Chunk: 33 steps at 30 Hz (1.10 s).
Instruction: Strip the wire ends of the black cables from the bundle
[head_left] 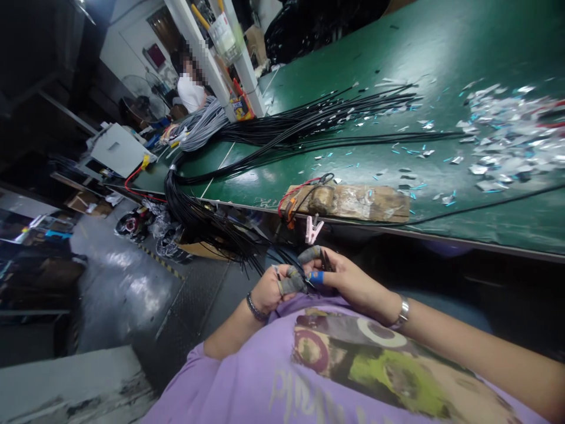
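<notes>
My left hand (276,288), with grey covers on its fingers, is closed around the end of a black cable at my lap. Touching it from the right, my right hand (346,278) has a grey-covered finger and blue tape on the thumb. Its fingers are closed too, and something small and dark shows between them, too unclear to name. Thin strands stick out where the fingertips meet. A bundle of black cables (189,206) hangs over the table edge beyond my left hand. More black cables (282,126) stretch across the green table (379,70).
A taped wooden block (375,203) lies at the table's near edge, with a pink clip (313,229) beside it. Foil and blue scraps (507,138) are heaped at the right. Grey cables (205,126) lie near a white post. In the background a person (190,91) sits near a fan.
</notes>
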Motion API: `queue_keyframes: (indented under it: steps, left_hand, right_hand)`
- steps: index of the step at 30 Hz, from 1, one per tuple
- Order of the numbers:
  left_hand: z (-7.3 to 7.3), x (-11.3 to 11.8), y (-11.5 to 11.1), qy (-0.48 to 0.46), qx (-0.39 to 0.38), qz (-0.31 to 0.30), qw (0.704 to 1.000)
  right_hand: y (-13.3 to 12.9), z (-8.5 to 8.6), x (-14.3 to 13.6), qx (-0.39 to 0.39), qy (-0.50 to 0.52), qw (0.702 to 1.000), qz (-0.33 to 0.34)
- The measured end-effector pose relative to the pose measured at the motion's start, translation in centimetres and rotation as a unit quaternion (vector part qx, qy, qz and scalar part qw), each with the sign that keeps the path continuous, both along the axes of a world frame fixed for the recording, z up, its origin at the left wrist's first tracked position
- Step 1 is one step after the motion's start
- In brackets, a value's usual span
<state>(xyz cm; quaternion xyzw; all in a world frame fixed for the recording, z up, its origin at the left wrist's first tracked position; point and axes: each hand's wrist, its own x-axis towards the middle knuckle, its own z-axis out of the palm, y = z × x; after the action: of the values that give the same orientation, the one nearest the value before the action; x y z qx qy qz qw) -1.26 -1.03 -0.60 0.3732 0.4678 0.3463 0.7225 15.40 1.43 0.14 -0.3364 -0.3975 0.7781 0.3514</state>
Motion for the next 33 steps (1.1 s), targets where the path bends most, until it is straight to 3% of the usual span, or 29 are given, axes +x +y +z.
queue_keyframes:
  steps: [6, 11, 18, 23, 29, 33]
  left_hand:
    - [0.5, 0.0, -0.2, 0.068, -0.007, -0.053, 0.996]
    - [0.5, -0.1, 0.0, 0.080, 0.007, -0.026, 0.996]
    - [0.5, -0.1, -0.1, 0.120, 0.032, -0.027, 0.992]
    - [0.4, 0.3, -0.2, 0.143, 0.101, 0.012, 0.985]
    - [-0.2, 0.8, -0.5, 0.165, 0.183, 0.063, 0.967]
    - [-0.7, 0.8, -0.5, 0.192, 0.193, 0.077, 0.959]
  right_hand:
    - [0.2, -0.4, -0.2, 0.057, -0.053, 0.997, 0.015]
    - [0.2, -0.2, 0.4, 0.060, -0.077, 0.994, -0.049]
    - [0.1, 0.0, 0.8, 0.146, -0.081, 0.986, -0.017]
    - [0.3, -1.1, 1.1, 0.228, -0.138, 0.963, -0.043]
    - [0.2, -1.2, 1.6, 0.266, -0.167, 0.949, -0.030]
    - [0.1, -1.3, 2.0, 0.367, -0.219, 0.904, -0.026]
